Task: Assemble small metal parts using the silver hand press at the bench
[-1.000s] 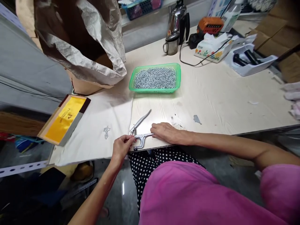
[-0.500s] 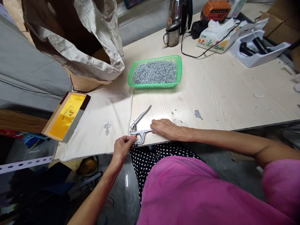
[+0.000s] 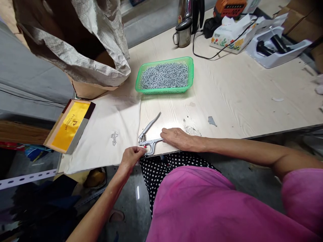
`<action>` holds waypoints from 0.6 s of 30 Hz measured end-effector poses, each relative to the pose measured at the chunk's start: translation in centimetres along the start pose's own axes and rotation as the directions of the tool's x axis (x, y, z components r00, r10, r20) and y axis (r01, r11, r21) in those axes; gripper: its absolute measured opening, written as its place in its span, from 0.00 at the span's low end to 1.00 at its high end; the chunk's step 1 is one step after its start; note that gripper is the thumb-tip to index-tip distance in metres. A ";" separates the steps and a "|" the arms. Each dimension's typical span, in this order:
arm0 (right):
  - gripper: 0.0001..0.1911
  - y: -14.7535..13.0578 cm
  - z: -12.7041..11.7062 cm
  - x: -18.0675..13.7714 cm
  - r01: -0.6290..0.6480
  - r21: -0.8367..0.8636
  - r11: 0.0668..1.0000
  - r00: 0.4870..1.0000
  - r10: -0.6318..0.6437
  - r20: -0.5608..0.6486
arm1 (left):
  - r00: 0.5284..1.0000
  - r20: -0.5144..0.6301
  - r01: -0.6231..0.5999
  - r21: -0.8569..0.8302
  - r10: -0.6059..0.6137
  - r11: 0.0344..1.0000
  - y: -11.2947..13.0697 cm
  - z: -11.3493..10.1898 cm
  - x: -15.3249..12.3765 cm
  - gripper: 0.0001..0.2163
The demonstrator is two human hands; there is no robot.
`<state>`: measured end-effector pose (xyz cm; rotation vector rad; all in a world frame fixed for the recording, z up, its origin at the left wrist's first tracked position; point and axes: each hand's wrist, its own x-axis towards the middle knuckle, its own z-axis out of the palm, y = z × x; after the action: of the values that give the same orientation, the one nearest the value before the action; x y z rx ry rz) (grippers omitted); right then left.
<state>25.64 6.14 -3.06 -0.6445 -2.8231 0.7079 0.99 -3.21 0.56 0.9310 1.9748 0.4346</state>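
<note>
A silver hand press plier (image 3: pixel 149 134) lies at the near edge of the pale wooden table (image 3: pixel 239 97), its upper handle raised. My right hand (image 3: pixel 176 138) rests flat on the lower handle, fingers stretched out. My left hand (image 3: pixel 131 156) is pinched at the tool's jaw end, at the table edge; what its fingertips hold is too small to make out. A few small metal parts (image 3: pixel 114 137) lie on the white cloth (image 3: pixel 101 141) to the left. A green basket (image 3: pixel 164 74) full of small silver parts sits further back.
A woven sack (image 3: pixel 83 43) over a cardboard box stands at back left. A yellow box (image 3: pixel 69 125) lies on the cloth's left edge. Metal mug (image 3: pixel 182 33), tissue pack (image 3: pixel 228 32), black cable and a white tray (image 3: pixel 277 47) occupy the back right.
The view has shifted slightly; both hands stay at the plier with hardly any movement.
</note>
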 end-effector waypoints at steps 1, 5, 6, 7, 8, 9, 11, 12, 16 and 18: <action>0.10 -0.1 -0.1 -0.1 0.005 0.008 1.000 1.000 -0.005 -0.001 | 1.000 -0.001 0.000 0.006 0.000 1.000 0.0 0.0 0.0 0.21; 0.10 -0.1 -0.1 -0.1 -0.014 0.001 1.000 1.000 0.014 0.026 | 1.000 0.004 -0.005 0.015 0.005 1.000 0.0 -0.2 0.1 0.21; 0.08 0.0 -0.1 0.0 -0.020 -0.008 1.000 1.000 0.020 0.023 | 1.000 0.012 -0.003 0.013 0.003 1.000 -0.1 -0.3 0.1 0.21; 0.06 0.3 -0.1 0.2 -0.022 -0.022 1.000 1.000 0.022 0.009 | 1.000 0.020 -0.002 0.010 0.002 1.000 -0.2 -0.3 0.2 0.22; 0.05 0.6 -0.2 0.5 -0.022 -0.041 0.999 1.000 0.021 -0.017 | 1.000 0.025 -0.003 0.006 0.003 1.000 -0.3 -0.3 0.2 0.22; 0.11 1.0 -0.3 0.8 -0.020 -0.061 0.998 0.999 0.018 -0.047 | 1.000 0.028 -0.006 0.002 0.006 1.000 -0.3 -0.3 0.3 0.22; 0.32 1.9 -0.6 1.7 -0.016 -0.102 0.995 0.996 0.007 -0.088 | 0.999 0.031 -0.019 -0.002 0.019 1.000 -0.5 -0.3 0.3 0.22; 0.42 2.3 -0.7 2.3 -0.010 -0.118 0.993 0.996 -0.001 -0.087 | 0.999 0.029 -0.023 -0.004 0.023 1.000 -0.6 -0.3 0.4 0.22; 0.56 3.4 -1.2 4.2 0.033 -0.160 0.986 0.999 -0.033 0.002 | 0.999 0.035 -0.014 -0.014 0.014 1.000 -0.6 -0.2 0.3 0.22; 0.55 3.3 -1.4 4.8 0.040 -0.178 0.983 0.999 -0.036 0.027 | 0.999 0.029 -0.016 -0.011 0.017 1.000 -0.5 -0.2 0.2 0.22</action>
<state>22.96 11.49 -3.18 -0.6105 -2.9353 0.4614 0.55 -3.37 0.30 0.9425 1.9378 0.4378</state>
